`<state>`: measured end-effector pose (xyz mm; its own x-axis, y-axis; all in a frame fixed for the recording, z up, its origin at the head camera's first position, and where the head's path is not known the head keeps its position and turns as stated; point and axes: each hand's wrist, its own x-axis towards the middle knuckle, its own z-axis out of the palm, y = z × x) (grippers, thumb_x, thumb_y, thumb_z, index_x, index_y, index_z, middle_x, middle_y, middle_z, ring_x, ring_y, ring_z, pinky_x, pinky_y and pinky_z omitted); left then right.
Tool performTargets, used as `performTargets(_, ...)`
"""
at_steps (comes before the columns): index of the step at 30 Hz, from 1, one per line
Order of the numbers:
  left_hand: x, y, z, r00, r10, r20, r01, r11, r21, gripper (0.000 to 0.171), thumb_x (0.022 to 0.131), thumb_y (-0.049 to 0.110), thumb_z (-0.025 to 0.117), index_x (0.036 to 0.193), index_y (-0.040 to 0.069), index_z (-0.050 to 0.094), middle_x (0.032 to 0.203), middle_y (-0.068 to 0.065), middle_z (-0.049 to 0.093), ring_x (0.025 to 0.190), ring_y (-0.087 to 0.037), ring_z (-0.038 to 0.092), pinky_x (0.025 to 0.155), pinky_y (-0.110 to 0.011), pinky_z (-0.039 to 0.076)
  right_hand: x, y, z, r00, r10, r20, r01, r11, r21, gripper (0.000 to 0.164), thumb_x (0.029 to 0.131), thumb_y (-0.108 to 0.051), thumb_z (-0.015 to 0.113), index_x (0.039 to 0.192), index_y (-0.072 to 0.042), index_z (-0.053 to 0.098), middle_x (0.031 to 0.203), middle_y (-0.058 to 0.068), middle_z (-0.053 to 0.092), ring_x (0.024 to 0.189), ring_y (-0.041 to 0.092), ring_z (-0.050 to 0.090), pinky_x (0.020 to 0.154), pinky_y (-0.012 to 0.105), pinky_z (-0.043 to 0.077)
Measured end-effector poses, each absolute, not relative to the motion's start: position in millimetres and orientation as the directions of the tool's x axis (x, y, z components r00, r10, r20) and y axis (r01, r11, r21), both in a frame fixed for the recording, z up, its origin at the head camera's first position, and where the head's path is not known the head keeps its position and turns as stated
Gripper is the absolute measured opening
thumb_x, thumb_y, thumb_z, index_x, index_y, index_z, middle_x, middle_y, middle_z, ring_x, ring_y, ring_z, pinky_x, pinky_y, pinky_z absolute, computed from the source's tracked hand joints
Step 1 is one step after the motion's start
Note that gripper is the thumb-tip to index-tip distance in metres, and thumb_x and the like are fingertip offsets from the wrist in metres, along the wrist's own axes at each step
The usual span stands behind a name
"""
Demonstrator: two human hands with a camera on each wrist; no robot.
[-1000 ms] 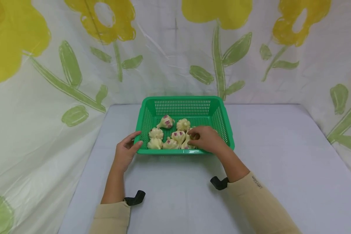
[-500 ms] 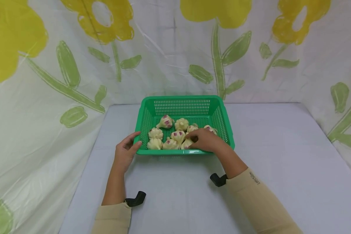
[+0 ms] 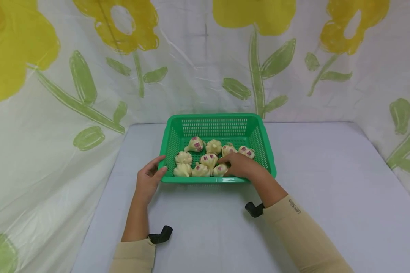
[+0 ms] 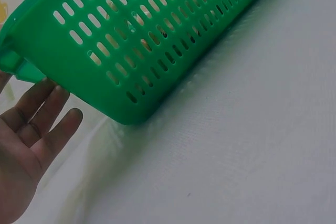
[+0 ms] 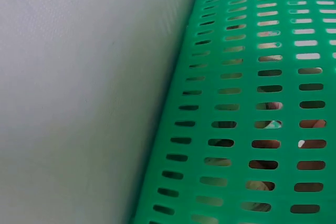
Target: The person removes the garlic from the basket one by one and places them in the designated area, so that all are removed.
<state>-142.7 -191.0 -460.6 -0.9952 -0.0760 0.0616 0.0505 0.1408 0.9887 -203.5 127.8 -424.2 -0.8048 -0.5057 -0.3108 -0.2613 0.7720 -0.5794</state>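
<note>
A green plastic basket [image 3: 218,116] with slotted walls stands on the table in the head view. Several cream garlic bulbs with purple streaks lie in it, mostly along its near and left sides. My left hand [image 3: 148,182] holds the basket's left rim near the front corner, thumb on the rim. In the left wrist view, fingers [image 4: 47,111] touch the basket below the rim. Inside the basket's near side, my right hand [image 3: 242,165] grips a garlic bulb [image 3: 220,170], its fingertips around it. Through the slots in the right wrist view, that hand shows only in small patches.
Just beyond the right hand lie two more garlic bulbs, one near the middle [image 3: 229,149] and one farther right [image 3: 246,152]. A white cloth covers the table [image 3: 205,227]. Behind stands a white curtain [image 3: 191,83] printed with yellow flowers.
The gripped garlic bulb has turned and sits lower, against the near wall. My right hand has shifted slightly, and two bulbs behind it show more fully. My left hand stays on the rim.
</note>
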Motion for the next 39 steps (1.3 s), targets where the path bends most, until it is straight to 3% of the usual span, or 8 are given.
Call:
performTargets(4,-136.0,-185.9,-450.0,-0.995,-0.071,0.069,0.059,0.142,0.988,0.042,0.094,0.007,0.064,0.135,0.0,0.058,0.117,-0.011,0.061,0.1,-0.013,0.056,0.079,-0.014,0.049,-204.0,127.8,-424.8,-0.797,-0.522,-0.303,-0.291,0.772,-0.564,0.051,0.086,-0.014,0.076,0.135,-0.012,0.061,0.136,0.011,0.06,0.125,0.027,0.055,0.096,0.042,0.052)
performTargets(7,-134.0,-184.9,-449.8,-0.995,-0.076,0.068,0.057,0.137,0.989,0.042,0.094,0.007,0.063,0.135,0.0,0.058,0.122,-0.015,0.06,0.102,-0.011,0.056,0.08,-0.013,0.049,-204.0,127.6,-425.7,-0.797,-0.532,-0.286,-0.311,0.767,-0.561,0.05,0.085,-0.017,0.077,0.133,-0.013,0.064,0.124,0.01,0.066,0.104,0.02,0.059,0.083,0.034,0.053)
performTargets(9,-133.3,-184.7,-450.6,-0.995,-0.079,0.067,0.057,0.13,0.99,0.041,0.094,0.007,0.064,0.135,0.0,0.058,0.122,-0.018,0.06,0.102,-0.011,0.057,0.08,-0.013,0.05,-203.6,127.6,-426.4,-0.801,-0.536,-0.267,-0.325,0.763,-0.559,0.048,0.085,-0.02,0.078,0.131,-0.013,0.065,0.113,0.009,0.067,0.089,0.016,0.054,0.073,0.03,0.049)
performTargets(12,-133.6,-184.8,-452.7,-0.994,-0.083,0.068,0.058,0.116,0.992,0.041,0.094,0.007,0.064,0.134,0.001,0.058,0.123,-0.021,0.06,0.102,-0.013,0.057,0.08,-0.013,0.05,-201.7,127.9,-428.4,-0.819,-0.523,-0.237,-0.33,0.767,-0.55,0.049,0.084,-0.027,0.079,0.129,-0.014,0.067,0.108,0.009,0.062,0.084,0.017,0.048,0.07,0.029,0.044)
performTargets(17,-133.8,-185.5,-455.2,-0.995,-0.079,0.069,0.06,0.107,0.992,0.04,0.094,0.006,0.064,0.133,-0.001,0.058,0.126,-0.023,0.059,0.103,-0.011,0.057,0.082,-0.013,0.05,-195.5,128.5,-426.2,-0.848,-0.499,-0.181,-0.335,0.768,-0.546,0.055,0.081,-0.033,0.08,0.131,-0.014,0.065,0.124,0.014,0.054,0.106,0.026,0.054,0.088,0.041,0.051)
performTargets(24,-135.6,-185.4,-454.1,-0.993,-0.075,0.096,0.088,0.103,0.991,0.04,0.093,0.007,0.065,0.132,-0.001,0.06,0.114,-0.019,0.06,0.1,-0.018,0.056,0.078,-0.014,0.05,-194.7,130.7,-423.5,-0.845,-0.532,-0.058,-0.433,0.743,-0.511,0.057,0.084,-0.038,0.077,0.132,-0.012,0.064,0.146,0.015,0.049,0.136,0.037,0.043,0.108,0.053,0.042)
performTargets(29,-135.9,-185.3,-452.3,-0.994,-0.078,0.083,0.074,0.11,0.991,0.04,0.094,0.007,0.065,0.132,0.0,0.06,0.108,-0.011,0.059,0.097,-0.017,0.055,0.076,-0.014,0.05,-194.1,129.9,-422.8,-0.831,-0.556,-0.021,-0.473,0.727,-0.498,0.059,0.086,-0.042,0.074,0.135,-0.012,0.061,0.148,0.009,0.05,0.141,0.034,0.041,0.113,0.054,0.036)
performTargets(39,-140.7,-188.6,-458.8,-0.992,-0.087,0.092,0.082,0.114,0.99,0.04,0.094,0.005,0.064,0.133,-0.001,0.059,0.103,-0.006,0.06,0.094,-0.013,0.055,0.075,-0.015,0.05,-193.9,127.0,-420.8,-0.861,-0.508,-0.038,-0.423,0.755,-0.5,0.063,0.089,-0.046,0.069,0.142,-0.014,0.055,0.147,0.007,0.052,0.137,0.03,0.047,0.11,0.052,0.041)
